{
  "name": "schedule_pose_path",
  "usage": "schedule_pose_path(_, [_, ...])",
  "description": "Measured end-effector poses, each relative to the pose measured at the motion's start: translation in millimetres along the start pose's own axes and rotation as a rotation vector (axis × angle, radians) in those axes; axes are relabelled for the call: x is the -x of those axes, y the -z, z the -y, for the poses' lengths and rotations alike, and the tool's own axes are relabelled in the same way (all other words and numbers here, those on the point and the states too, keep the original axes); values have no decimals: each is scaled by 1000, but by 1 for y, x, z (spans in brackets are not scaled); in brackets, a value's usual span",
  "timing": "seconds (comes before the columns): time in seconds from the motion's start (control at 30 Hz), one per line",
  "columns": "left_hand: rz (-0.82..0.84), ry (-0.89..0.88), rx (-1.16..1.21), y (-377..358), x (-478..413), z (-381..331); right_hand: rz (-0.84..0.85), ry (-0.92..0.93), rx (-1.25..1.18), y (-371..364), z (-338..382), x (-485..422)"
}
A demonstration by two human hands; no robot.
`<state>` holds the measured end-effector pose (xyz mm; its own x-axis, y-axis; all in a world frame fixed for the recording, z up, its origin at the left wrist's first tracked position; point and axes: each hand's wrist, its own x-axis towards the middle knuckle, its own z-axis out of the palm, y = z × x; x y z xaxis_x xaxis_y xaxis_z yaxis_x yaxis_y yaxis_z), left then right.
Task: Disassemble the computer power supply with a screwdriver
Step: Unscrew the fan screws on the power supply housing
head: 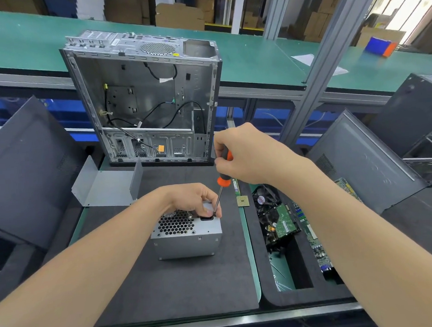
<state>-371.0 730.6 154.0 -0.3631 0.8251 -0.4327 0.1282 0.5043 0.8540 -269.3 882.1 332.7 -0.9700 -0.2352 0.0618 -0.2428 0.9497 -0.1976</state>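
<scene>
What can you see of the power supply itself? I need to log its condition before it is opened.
The power supply is a bare grey metal box that stands on the dark mat in front of the open computer case. Its top face has a honeycomb grille and a black socket. The casing looks closed. The left hand steadies its top, and the right hand holds an orange-and-black screwdriver whose tip meets the top right corner.

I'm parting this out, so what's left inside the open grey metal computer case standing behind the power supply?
Inside the open grey metal computer case: loose black cables, a small orange connector and bare metal panels. No boards show. Its lower right corner is hidden by the right hand.
</scene>
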Motion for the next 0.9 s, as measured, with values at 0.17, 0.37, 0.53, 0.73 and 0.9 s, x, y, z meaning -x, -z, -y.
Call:
schedule_pose_path(0.17, [24, -11, 31, 1, 3, 0, -2, 4, -8, 0, -3, -1])
schedule_pose_path(0.37, [-31, -23, -4, -2, 4, 0, -34, -19, -15, -1, -10, -2])
schedule_pose_path(0.53, [-13, -21, -2, -1, 2, 0, -46, -31, -19, 0, -14, -1])
schedule_pose_path(0.73, [15, -57, 4, -2, 3, 0, -51, -40, -35, -2, -16, -2])
schedule_pose_path(0.9, [27, -52, 9, -2, 4, -2, -50, -40, -32, -3, -17, -3])
